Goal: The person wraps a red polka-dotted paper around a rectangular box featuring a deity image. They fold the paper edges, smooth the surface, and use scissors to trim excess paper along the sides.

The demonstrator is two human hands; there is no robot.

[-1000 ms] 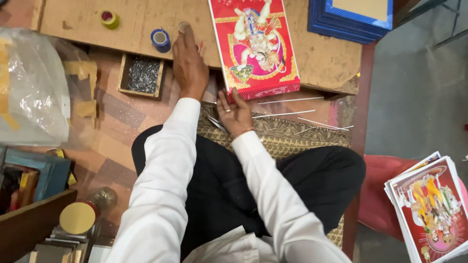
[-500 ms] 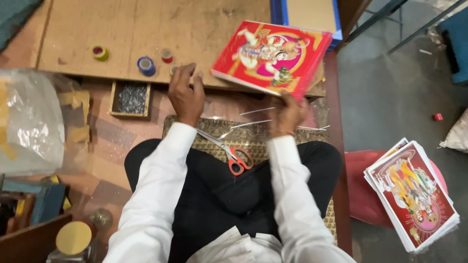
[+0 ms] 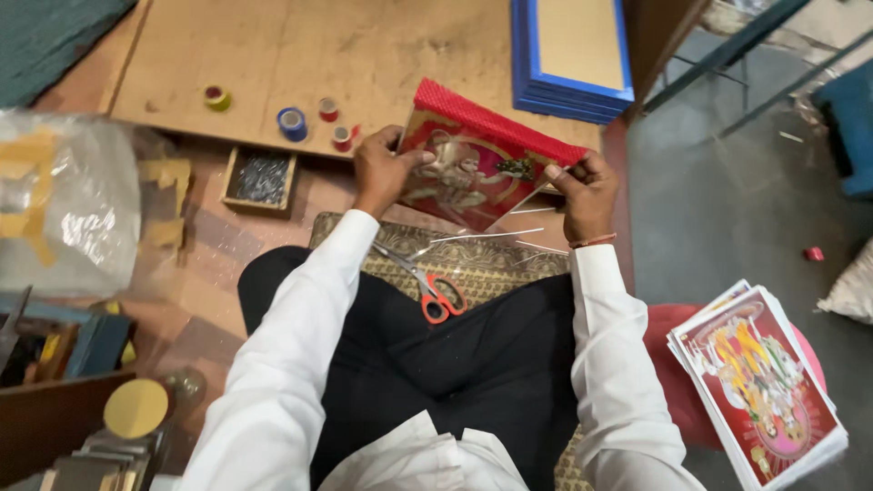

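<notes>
- Above the lap, tilted: red-bordered picture print (image 3: 473, 168), off the plywood board (image 3: 364, 55).
- Left hand (image 3: 380, 170) clamped on its left edge, right hand (image 3: 582, 191) on the right corner.
- Red-handled scissors (image 3: 432, 293) on the lap; tape rolls (image 3: 293, 123) nearby.
- Print stack (image 3: 759, 382) at right.

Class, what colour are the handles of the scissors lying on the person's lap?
Orange-red, seen in the head view: scissors.

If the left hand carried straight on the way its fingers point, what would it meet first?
The left hand points right across the red picture print it grips; beyond that, probably the right hand. Depth is unclear.
</notes>
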